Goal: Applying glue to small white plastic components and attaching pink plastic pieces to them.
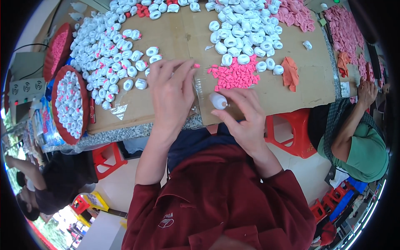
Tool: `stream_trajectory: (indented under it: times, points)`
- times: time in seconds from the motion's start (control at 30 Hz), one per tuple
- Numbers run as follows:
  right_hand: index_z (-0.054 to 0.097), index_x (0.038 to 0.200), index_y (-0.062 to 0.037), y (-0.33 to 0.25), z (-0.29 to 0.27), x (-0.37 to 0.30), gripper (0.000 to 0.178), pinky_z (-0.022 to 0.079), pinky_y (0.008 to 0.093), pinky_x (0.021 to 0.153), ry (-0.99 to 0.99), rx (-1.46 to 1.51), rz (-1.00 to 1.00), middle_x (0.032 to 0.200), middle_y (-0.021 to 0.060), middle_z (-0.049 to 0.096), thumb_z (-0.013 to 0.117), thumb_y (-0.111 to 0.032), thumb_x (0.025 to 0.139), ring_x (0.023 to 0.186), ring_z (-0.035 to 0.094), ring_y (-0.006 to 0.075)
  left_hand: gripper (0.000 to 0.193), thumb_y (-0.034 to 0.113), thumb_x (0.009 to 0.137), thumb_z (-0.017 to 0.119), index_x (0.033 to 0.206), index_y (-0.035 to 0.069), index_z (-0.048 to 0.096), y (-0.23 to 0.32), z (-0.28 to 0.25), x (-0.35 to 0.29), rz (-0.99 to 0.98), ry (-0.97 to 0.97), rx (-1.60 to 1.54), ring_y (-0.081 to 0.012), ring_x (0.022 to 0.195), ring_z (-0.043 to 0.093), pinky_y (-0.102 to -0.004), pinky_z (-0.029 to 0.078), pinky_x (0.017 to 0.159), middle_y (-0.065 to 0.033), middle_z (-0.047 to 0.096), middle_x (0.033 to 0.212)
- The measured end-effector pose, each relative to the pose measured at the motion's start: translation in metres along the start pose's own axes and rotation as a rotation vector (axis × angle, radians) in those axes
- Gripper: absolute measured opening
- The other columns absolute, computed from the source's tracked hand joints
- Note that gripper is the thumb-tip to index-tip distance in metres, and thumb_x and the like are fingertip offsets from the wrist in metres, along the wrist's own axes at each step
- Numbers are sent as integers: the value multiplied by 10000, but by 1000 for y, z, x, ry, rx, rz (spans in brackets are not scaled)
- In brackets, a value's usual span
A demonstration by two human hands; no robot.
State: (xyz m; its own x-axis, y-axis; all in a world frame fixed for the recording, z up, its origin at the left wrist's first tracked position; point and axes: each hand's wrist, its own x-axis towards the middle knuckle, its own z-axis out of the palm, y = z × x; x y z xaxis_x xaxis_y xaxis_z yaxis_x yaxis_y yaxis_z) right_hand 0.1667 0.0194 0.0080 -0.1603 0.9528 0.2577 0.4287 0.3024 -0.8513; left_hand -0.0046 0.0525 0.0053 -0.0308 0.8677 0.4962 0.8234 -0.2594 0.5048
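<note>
My left hand is over the cardboard, its fingertips pinched at a small pink plastic piece. My right hand grips a small white squeeze bottle between thumb and forefinger, its narrow brownish tip turned toward me. Just beyond the bottle lies a pile of small pink pieces. Small rounded white parts, each with a dark oval opening, are heaped behind that pile. More white parts, some with pink pieces on them, spread out left of my left hand.
A red oval tray of white parts and a red bowl of pink pieces stand at the left. Orange finger-shaped rubber scraps lie on the cardboard at right. Co-workers sit on both sides; red stools stand by the table.
</note>
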Motion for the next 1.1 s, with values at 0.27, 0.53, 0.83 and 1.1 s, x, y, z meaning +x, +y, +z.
stream_trajectory:
  times: [0.27, 0.53, 0.83, 1.1]
  points:
    - [611, 959, 0, 6, -18, -5, 321, 446, 295, 737, 58, -26, -16, 942, 109, 597, 704, -2, 652, 837, 559, 217, 142, 22, 714, 640, 854, 21, 664, 25, 27, -2, 64, -162, -192, -242, 782, 552, -323, 450, 682, -84, 635, 826]
    - [463, 1123, 48, 16, -28, -13, 341, 428, 267, 809, 96, 249, 115, 1038, 127, 590, 569, -5, 804, 930, 555, 150, 153, 62, 725, 659, 866, 9, 635, 41, 39, 26, -39, -146, -56, -253, 774, 555, -344, 441, 691, -112, 620, 791]
    - [439, 1157, 47, 16, -51, -19, 393, 434, 243, 747, 17, 175, 87, 962, 112, 568, 527, -213, 875, 826, 568, 143, 218, -89, 777, 590, 987, -28, 591, 31, 2, -7, -540, -145, -927, -119, 919, 560, -223, 462, 754, -79, 567, 988]
    - [575, 1006, 57, 2, -43, -16, 359, 367, 211, 597, -93, 272, 80, 790, 69, 539, 671, -177, 751, 673, 492, 110, 395, -131, 726, 612, 1100, -36, 529, 10, -18, -48, -684, -176, -1301, -173, 939, 570, -261, 492, 788, -150, 579, 1033]
